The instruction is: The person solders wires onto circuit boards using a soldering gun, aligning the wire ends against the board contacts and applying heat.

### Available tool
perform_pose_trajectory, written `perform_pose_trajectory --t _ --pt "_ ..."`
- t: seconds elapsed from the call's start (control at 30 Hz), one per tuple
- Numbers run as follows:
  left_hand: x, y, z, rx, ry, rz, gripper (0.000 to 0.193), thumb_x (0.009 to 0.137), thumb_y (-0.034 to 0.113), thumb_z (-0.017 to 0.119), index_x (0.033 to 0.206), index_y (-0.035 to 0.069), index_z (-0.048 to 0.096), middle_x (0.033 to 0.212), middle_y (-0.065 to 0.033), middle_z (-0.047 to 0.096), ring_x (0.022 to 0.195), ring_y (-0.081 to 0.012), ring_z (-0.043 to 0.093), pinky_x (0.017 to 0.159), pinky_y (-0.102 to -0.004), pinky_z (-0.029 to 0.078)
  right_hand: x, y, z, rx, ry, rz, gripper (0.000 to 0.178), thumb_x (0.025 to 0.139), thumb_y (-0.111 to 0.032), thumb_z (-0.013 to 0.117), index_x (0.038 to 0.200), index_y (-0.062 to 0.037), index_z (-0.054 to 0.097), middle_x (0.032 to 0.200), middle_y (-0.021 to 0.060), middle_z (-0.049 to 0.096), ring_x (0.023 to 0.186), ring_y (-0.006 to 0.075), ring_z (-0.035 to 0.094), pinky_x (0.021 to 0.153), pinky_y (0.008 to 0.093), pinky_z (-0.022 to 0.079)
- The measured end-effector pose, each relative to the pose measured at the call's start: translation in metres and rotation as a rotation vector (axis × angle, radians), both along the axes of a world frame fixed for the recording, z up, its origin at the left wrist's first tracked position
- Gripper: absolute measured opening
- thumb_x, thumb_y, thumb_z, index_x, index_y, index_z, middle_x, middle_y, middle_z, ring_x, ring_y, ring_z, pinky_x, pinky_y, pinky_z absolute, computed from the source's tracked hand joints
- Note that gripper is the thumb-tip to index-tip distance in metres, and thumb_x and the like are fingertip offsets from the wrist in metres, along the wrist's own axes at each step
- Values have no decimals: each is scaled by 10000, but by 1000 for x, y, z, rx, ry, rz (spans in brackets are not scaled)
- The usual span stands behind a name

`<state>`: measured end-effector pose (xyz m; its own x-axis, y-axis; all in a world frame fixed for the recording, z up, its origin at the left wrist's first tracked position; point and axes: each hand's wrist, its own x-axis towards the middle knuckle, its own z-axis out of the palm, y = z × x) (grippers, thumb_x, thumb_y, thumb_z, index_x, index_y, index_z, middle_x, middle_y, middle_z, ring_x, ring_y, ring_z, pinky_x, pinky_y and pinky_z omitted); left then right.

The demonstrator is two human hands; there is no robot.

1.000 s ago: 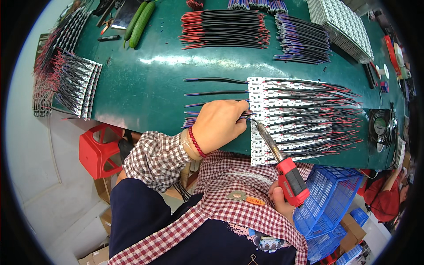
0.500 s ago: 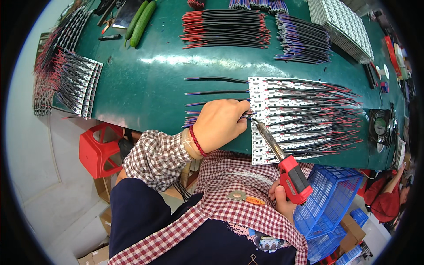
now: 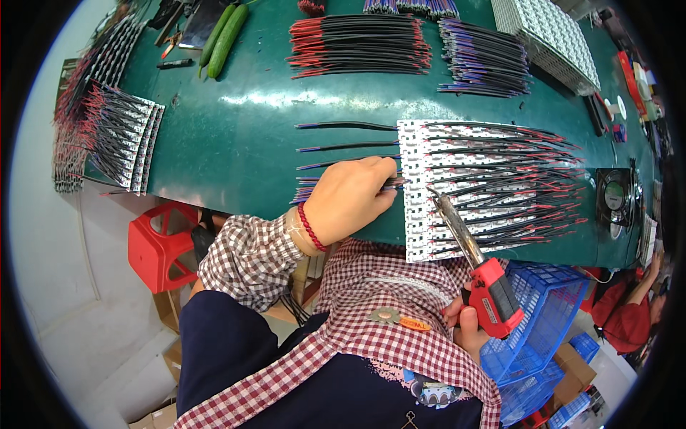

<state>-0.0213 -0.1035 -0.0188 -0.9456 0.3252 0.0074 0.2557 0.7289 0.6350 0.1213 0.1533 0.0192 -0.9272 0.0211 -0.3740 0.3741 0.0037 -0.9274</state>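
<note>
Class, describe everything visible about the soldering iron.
The soldering iron has a chunky red-and-black handle, apparently plastic, a shiny metal barrel and a thin, dark, bent tip. The right hand grips the handle. The iron slants across the view, tip pointing up and left, over the white boards; whether the tip touches them is unclear.

The board panel (image 3: 418, 229) lies on the table (image 3: 236, 150), before a wire bundle (image 3: 359, 46).

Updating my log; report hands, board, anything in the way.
Left hand pinching purple-tipped wires at left edge of white board. Right hand gripping soldering iron, tip over board. Red-tipped wires lie across it.
</note>
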Motion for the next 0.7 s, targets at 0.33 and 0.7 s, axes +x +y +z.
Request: perform_pose_trajectory --t 0.33,0.7 --pt "5 1 15 193 537 109 214 750 7 674 929 3 556 814 -100 567 677 -284 588 636 -353 489 6 0 3 16 1 -40 317 910 -298 583 802 0 581 668 43 548 585 108 498 534 254 388" --pt "21 15 1 18 43 112 157 756 130 667 804 43 545 573 -134 572 537 -330 590 488 -400 444 12 2 -8 7 -95 83 159 919 -152 568 820 -28 574 712 11 545 646 96 499 595 257 401"
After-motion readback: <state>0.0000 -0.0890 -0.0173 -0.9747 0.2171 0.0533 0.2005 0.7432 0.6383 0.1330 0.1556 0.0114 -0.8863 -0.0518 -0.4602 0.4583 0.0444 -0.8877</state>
